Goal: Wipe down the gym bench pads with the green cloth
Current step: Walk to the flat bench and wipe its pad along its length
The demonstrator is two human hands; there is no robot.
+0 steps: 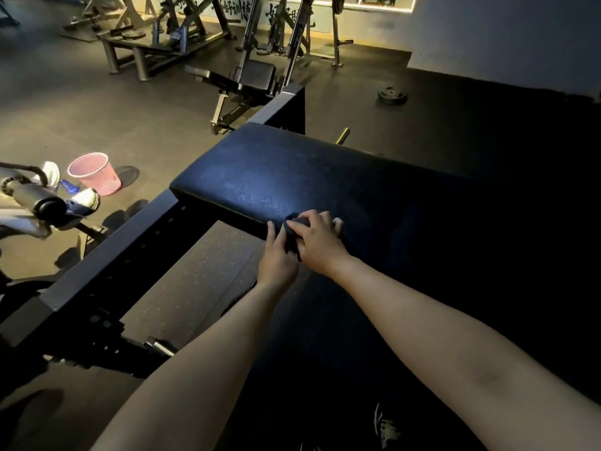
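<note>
- Pad [292, 170]: dark, padded, lit on its left half and in shadow on its right; the surface shows a fine grain.
- Cloth [291, 239]: bunched at the pad's near edge, touching it, between the two hands. It reads dark in this light, and its colour cannot be confirmed.
- Left hand [278, 257]: just below the pad's near edge, fingers curled round the lower part of the cloth, thumb raised against the pad's side.
- Right hand [317, 242]: on the pad's near edge, just right of the left hand, curled over the top of the cloth, thumb laid across it. Fingertips rest on the pad.
- Beam [113, 252]: dark steel with a row of holes, running from the pad's left corner toward the camera.
- Basket [94, 174]: pink mesh, on the floor well left of the pad.
- Plate [392, 95]: a weight plate lying flat on the floor, well beyond the pad's far right.
- Bench [257, 78]: black seat, beyond the pad's far edge.
</note>
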